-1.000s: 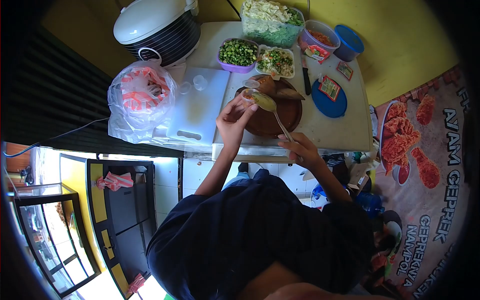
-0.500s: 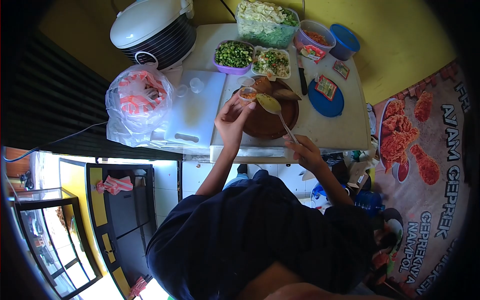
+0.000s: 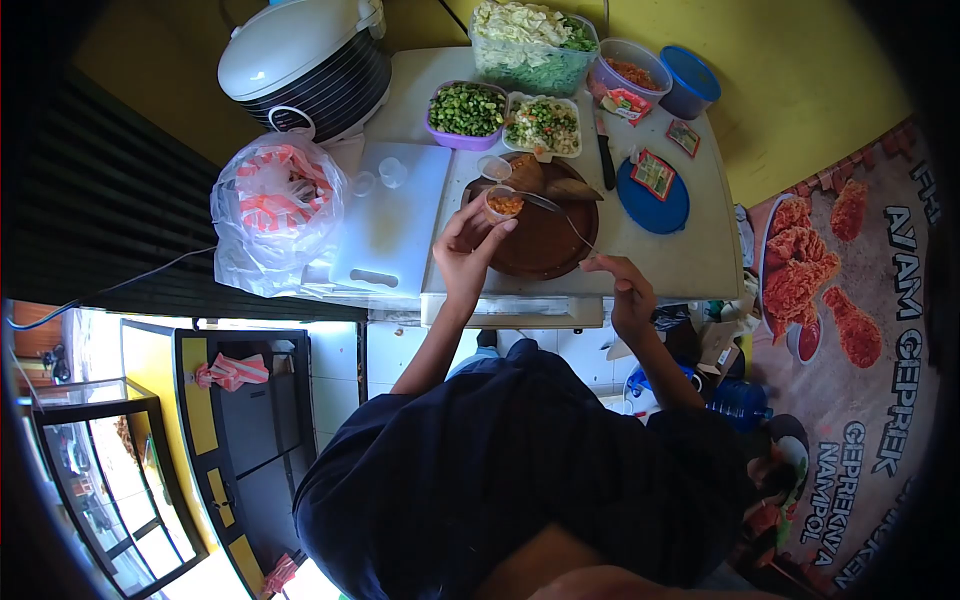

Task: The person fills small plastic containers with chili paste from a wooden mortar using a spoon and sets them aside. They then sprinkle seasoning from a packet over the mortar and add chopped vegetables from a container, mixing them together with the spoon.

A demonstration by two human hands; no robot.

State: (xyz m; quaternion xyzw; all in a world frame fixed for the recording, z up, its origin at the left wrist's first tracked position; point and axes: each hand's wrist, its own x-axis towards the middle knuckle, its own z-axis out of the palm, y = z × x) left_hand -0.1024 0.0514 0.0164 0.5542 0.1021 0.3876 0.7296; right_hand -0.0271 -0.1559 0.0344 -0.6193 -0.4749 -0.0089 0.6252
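Observation:
My left hand (image 3: 468,246) has its fingers wrapped round a small clear cup (image 3: 503,205) with orange-red food in it, held over the left part of a brown round mortar (image 3: 540,245). My right hand (image 3: 622,285) pinches the handle end of a metal spoon (image 3: 570,220). The spoon's head is at the cup's right rim, over the mortar. A wooden pestle (image 3: 572,189) lies across the mortar's upper part. Just above the cup sits another small clear cup or lid (image 3: 495,168).
Behind the mortar stand tubs of chopped green vegetables (image 3: 467,110), mixed vegetables (image 3: 542,128) and cabbage (image 3: 530,50). A knife (image 3: 606,160) and a blue lid (image 3: 652,205) lie right. Left are a cutting board (image 3: 395,220), a plastic bag (image 3: 275,210) and a rice cooker (image 3: 305,60).
The spoon's head has turned and tipped beside the cup, no longer showing its yellowish face. My right hand has moved slightly right, and the cup now shows its contents more openly.

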